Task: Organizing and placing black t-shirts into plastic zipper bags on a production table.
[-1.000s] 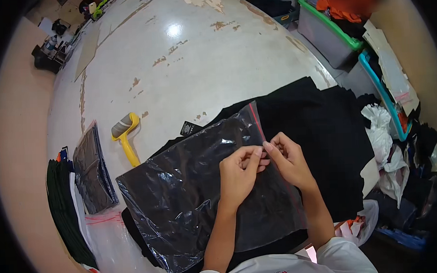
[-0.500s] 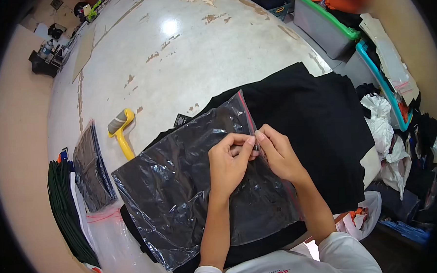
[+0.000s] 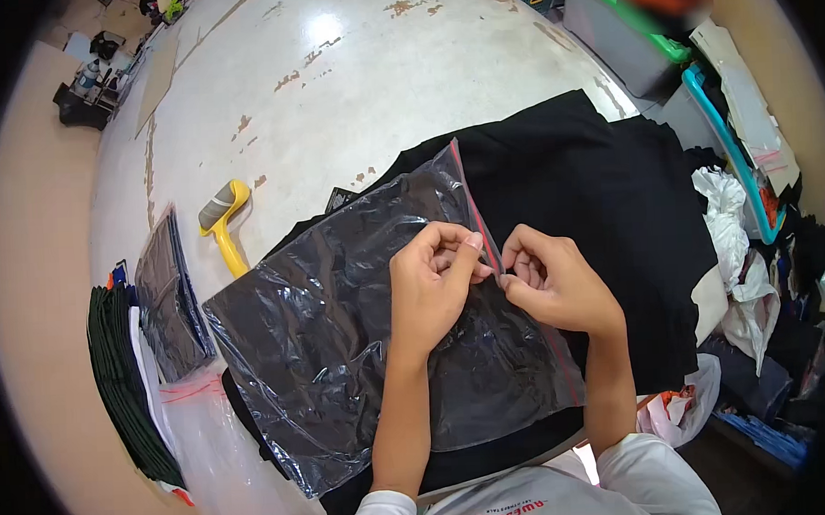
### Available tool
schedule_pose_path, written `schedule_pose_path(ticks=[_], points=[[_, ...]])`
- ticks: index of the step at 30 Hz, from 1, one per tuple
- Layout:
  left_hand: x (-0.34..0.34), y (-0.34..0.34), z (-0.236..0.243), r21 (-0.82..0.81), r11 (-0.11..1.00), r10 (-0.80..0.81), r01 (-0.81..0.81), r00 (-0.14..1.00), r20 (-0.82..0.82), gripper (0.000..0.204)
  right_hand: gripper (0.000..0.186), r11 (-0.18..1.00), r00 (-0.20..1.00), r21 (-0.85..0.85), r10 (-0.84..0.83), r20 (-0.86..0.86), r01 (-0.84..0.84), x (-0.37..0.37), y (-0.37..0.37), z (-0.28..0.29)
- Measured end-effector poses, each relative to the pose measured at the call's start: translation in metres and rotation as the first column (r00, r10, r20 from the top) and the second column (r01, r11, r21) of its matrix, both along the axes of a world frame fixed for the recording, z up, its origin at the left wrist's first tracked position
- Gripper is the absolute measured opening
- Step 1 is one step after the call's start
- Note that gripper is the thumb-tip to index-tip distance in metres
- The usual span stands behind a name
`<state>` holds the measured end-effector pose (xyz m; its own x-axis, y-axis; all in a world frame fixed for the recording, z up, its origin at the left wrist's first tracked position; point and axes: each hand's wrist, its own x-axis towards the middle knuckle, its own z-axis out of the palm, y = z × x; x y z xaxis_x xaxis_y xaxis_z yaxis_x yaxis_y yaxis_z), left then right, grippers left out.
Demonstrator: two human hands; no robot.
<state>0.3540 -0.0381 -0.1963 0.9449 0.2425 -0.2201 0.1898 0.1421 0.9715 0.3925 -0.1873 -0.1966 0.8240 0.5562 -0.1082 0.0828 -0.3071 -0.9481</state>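
A clear zip bag (image 3: pixel 342 325) with a red seal strip lies over black fabric, which shows dark through the plastic. My left hand (image 3: pixel 436 279) pinches the bag's edge near the middle of the red strip. Just right of it, my right hand (image 3: pixel 556 283) has its fingers curled, thumb and fingertips closed on the same edge. Between my hands the strip bulges a little. Black garments (image 3: pixel 593 185) are spread under the bag and beyond it to the right.
A yellow-handled lint roller (image 3: pixel 227 229) lies left of the bag. Beside it are a packed dark garment (image 3: pixel 171 305), folded dark green clothes (image 3: pixel 124 390) and more clear bags (image 3: pixel 223 450). Plastic bins (image 3: pixel 619 32) and white crumpled bags (image 3: pixel 729 225) stand at the right.
My right hand has turned and shifted right and slightly down along the seal strip. The left hand keeps its pinch, a little higher in the picture.
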Motion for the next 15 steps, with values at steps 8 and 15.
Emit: schedule_pose_path(ticks=[8, 15], points=[[-0.001, -0.006, 0.005, 0.045, 0.999, -0.014, 0.013, 0.999, 0.030, 0.013, 0.012, 0.988, 0.986, 0.047, -0.150, 0.074, 0.147, 0.000, 0.007, -0.004], [0.002, -0.004, -0.002, 0.101, 0.994, -0.051, 0.045, 0.997, 0.056, 0.010, 0.011, 0.970, 0.974, 0.141, -0.212, 0.076, 0.200, 0.016, 0.025, -0.007]])
